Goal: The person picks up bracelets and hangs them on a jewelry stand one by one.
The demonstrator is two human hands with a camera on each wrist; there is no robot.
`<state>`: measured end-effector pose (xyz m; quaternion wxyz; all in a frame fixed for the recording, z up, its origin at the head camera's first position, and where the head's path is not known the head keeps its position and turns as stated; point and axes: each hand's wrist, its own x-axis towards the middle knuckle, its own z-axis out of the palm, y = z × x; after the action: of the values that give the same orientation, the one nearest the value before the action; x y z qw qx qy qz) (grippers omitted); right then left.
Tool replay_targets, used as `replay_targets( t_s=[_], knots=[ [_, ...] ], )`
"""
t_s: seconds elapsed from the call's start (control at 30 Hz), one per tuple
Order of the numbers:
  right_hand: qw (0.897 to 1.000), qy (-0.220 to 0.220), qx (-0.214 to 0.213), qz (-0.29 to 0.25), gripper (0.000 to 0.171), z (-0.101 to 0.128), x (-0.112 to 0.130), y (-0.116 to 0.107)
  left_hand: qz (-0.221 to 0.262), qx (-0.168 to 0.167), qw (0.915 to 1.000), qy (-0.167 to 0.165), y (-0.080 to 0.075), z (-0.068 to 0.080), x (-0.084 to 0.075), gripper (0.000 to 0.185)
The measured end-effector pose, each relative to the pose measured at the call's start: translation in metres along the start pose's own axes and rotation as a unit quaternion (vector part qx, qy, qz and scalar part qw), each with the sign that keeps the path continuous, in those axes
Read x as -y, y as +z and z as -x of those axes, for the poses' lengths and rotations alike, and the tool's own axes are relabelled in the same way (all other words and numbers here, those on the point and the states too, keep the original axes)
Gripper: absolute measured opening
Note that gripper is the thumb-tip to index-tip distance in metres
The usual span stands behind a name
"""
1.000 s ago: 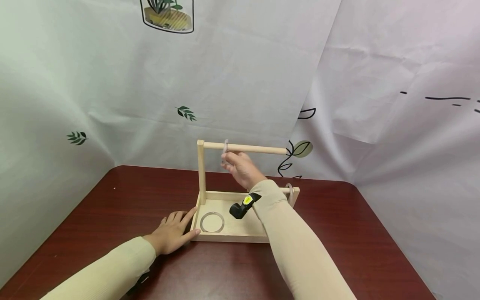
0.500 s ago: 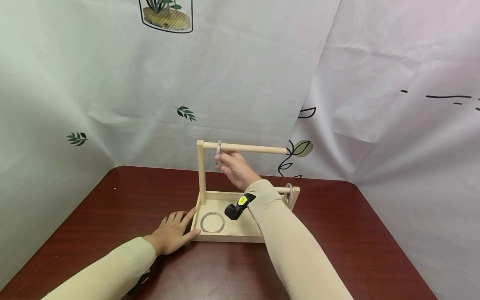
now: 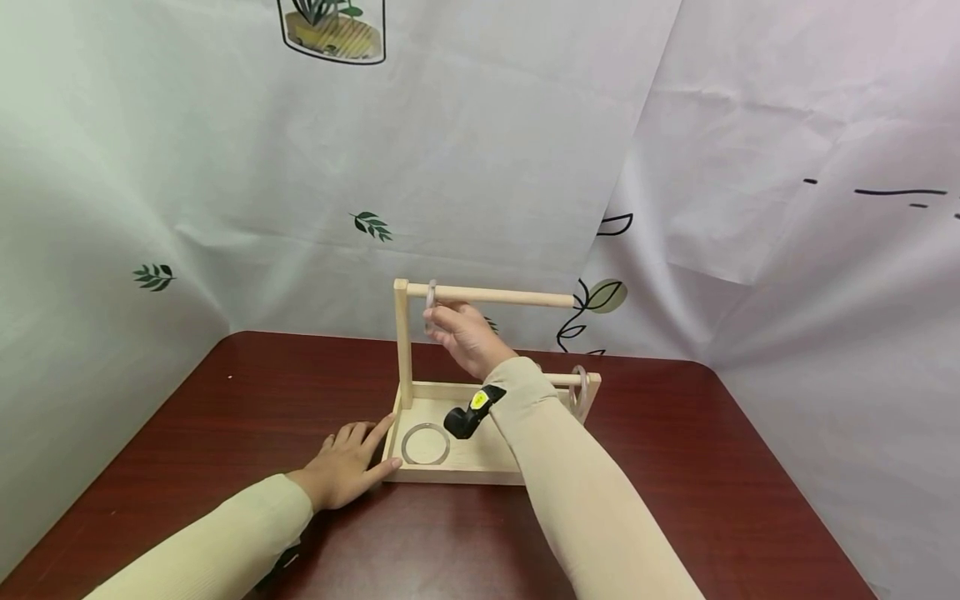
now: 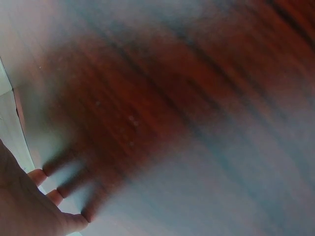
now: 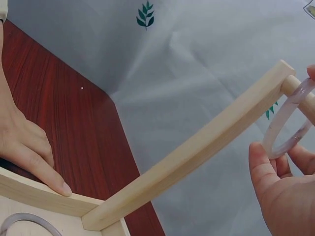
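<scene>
My right hand [image 3: 467, 335] pinches a pale translucent bangle [image 5: 279, 124] between thumb and fingers. The bangle encircles the upper wooden rod [image 3: 502, 296], close to the upright post [image 3: 403, 346] at its left end. My left hand [image 3: 341, 467] lies spread at the left end of the wooden tray [image 3: 457, 477], index finger and thumb touching its edge. Inside the tray, near that hand, a second bangle [image 3: 425, 444] lies flat. A further bangle [image 3: 579, 390] hangs on the lower rod [image 3: 562, 380] at the right, partly behind the right sleeve.
The stand rests on a dark red-brown table [image 3: 285, 383]. White printed cloth [image 3: 480, 167] hangs behind and at both sides. The upper rod's right end is free, with no post there. A short post [image 3: 592, 393] bears the lower rod's right end.
My right hand has slid the bangle leftward along the upper rod, nearer the post. The left hand and the tray stay where they were.
</scene>
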<state>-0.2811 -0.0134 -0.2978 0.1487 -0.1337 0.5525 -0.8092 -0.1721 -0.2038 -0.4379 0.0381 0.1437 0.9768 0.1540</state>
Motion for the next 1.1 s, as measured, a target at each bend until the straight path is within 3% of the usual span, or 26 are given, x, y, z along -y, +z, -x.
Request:
replay_targets(
  t_s=[0.2,0.53,0.8,1.1],
  knots=[
    [1.000,0.001,0.008,0.008,0.045,-0.0002,-0.0011,-0.0004,0.000,-0.002,1.0000,0.001,-0.0001,0.0004,-0.0006,0.075],
    [1.000,0.000,0.009,-0.002,0.043,0.0006,-0.0002,-0.0007,0.005,-0.011,0.9999,0.007,0.0009,0.0003,-0.0010,0.075],
    [1.000,0.001,0.025,0.003,0.059,0.0008,-0.0007,-0.0031,0.007,-0.001,1.0000,-0.001,-0.0003,0.0007,-0.0011,0.076],
    [1.000,0.002,0.027,0.009,0.061,0.0016,-0.0009,-0.0056,0.008,0.002,1.0000,-0.004,-0.0010,0.0004,-0.0011,0.075]
  ],
)
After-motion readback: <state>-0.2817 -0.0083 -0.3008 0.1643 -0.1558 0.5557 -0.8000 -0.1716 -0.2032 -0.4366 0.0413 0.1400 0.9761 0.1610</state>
